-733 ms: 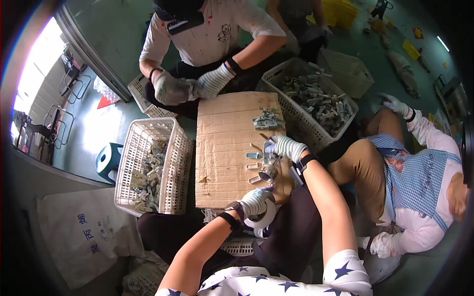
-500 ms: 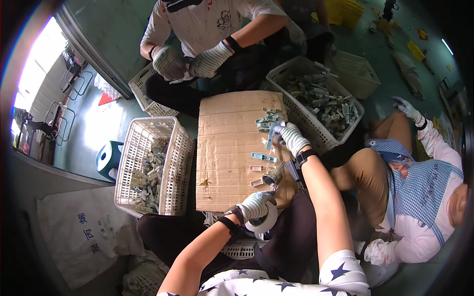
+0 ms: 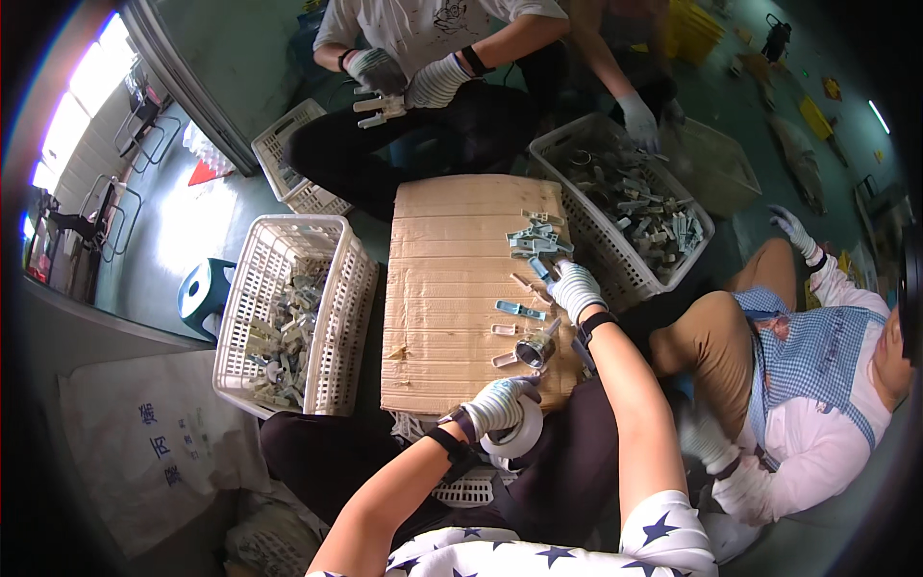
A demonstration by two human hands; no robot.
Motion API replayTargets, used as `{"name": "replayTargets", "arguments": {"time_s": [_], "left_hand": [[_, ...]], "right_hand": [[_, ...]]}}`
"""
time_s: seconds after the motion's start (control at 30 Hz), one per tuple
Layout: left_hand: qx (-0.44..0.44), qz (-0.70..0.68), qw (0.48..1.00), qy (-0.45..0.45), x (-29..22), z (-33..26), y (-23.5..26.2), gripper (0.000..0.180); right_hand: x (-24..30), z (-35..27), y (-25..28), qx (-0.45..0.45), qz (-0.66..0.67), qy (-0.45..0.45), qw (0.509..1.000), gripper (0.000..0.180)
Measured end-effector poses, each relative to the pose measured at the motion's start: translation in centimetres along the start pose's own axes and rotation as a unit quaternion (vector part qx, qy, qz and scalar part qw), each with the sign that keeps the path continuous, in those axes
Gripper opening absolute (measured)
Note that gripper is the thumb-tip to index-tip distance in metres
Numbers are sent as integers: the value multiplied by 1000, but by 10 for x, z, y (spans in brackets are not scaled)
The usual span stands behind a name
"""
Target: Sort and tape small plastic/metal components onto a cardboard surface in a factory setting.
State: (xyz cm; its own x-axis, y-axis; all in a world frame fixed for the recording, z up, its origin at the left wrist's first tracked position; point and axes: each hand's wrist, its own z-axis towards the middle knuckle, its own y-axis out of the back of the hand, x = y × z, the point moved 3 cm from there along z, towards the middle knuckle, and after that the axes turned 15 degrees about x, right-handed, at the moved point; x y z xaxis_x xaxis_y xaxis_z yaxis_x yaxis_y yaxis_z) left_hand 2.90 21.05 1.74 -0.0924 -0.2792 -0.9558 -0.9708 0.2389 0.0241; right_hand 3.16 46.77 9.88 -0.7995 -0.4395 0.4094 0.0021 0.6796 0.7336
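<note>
My right hand (image 3: 578,290), in a striped glove, pinches a light-blue plastic clip (image 3: 539,268) at the right side of a cardboard sheet (image 3: 452,288). Just beyond it lies a cluster of pale green-blue clips (image 3: 535,238). Nearer me on the cardboard are another light-blue clip (image 3: 520,310), small pale clip pieces (image 3: 503,329) and a round, shiny metallic piece (image 3: 531,352) with a grey handle. My left hand (image 3: 497,405), gloved too, is closed at the near edge around a white ring-shaped roll (image 3: 519,435); its fingertips are partly hidden.
White crates of clips stand left (image 3: 334,317) and right (image 3: 615,252) of the cardboard. A gloved co-worker (image 3: 423,77) sits opposite, holding pale clips. Another's gloved hand (image 3: 639,123) is over the right crate. A person in a checked apron (image 3: 817,332) sits at the right.
My right hand has brought the light-blue clip against the clip cluster and tilted it. Opposite, the co-worker's hands have shifted, showing pale clips. Another gloved hand has reached the right crate.
</note>
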Motion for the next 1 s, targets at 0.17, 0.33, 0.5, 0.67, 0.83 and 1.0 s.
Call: {"name": "replayTargets", "arguments": {"time_s": [0.17,0.33,0.5,0.67,0.83,1.0], "left_hand": [[-10,147,989,-13,-52,-13,-6,44],[-27,149,989,-3,-60,-23,-8,40],[-31,-81,996,9,-68,-30,-8,42],[-109,-92,985,-99,-63,-20,-6,44],[-192,-430,881,-48,-77,15,-5,37],[-279,-449,848,-35,-69,36,2,28]], "right_hand": [[-34,14,-7,32,38,-13,999,34],[-32,26,-16,-9,33,28,999,27],[-20,22,-7,-40,69,129,988,24],[25,-11,9,-6,83,221,972,29],[22,-17,13,-23,91,260,961,30],[39,-37,16,24,98,247,964,26]]}}
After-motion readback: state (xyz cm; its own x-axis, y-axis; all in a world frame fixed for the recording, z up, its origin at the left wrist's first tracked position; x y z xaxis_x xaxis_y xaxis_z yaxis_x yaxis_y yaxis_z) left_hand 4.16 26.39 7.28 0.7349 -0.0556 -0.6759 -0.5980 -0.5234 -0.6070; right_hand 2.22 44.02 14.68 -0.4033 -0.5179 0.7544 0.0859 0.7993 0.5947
